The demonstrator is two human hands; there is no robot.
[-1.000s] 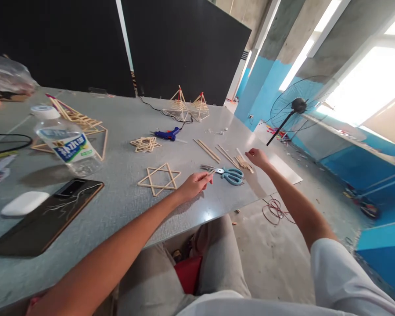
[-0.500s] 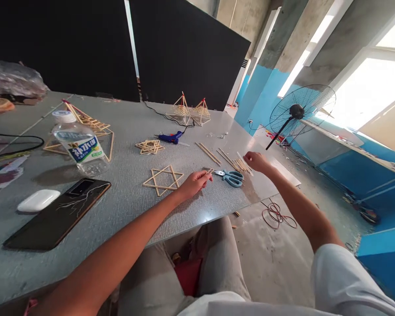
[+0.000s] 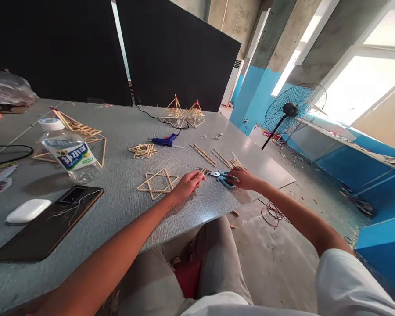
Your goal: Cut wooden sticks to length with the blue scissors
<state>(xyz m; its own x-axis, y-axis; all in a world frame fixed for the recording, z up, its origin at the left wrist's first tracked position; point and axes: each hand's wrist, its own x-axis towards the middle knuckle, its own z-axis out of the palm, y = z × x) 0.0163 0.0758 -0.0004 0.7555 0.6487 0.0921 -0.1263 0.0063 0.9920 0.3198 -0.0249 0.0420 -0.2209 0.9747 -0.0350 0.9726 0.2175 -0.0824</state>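
Observation:
My left hand (image 3: 188, 185) is closed in a pinch on short wooden sticks (image 3: 202, 171), just above the tabletop. Beside its fingertips are the metal blades of blue-handled scissors (image 3: 222, 176), lying on the table. My right hand (image 3: 245, 179) has its fingers curled over the scissors' handles, partly covering them. Behind that hand lies a bundle of thin sticks (image 3: 236, 163), and a few longer sticks (image 3: 203, 155) are farther left. A flat six-pointed star of sticks (image 3: 157, 184) rests left of my left hand.
A smaller layered stick star (image 3: 143, 150) and a blue glue gun (image 3: 164, 140) lie farther back, before two stick pyramids (image 3: 173, 112). At left are a plastic bottle (image 3: 70, 153), a phone (image 3: 49, 224) and a white case (image 3: 28, 211). The table's front edge is near my legs.
My right hand has moved left and toward me, from beside the stick bundle onto the scissors' handles. The left hand still pinches the short sticks. The whole view has shifted slightly.

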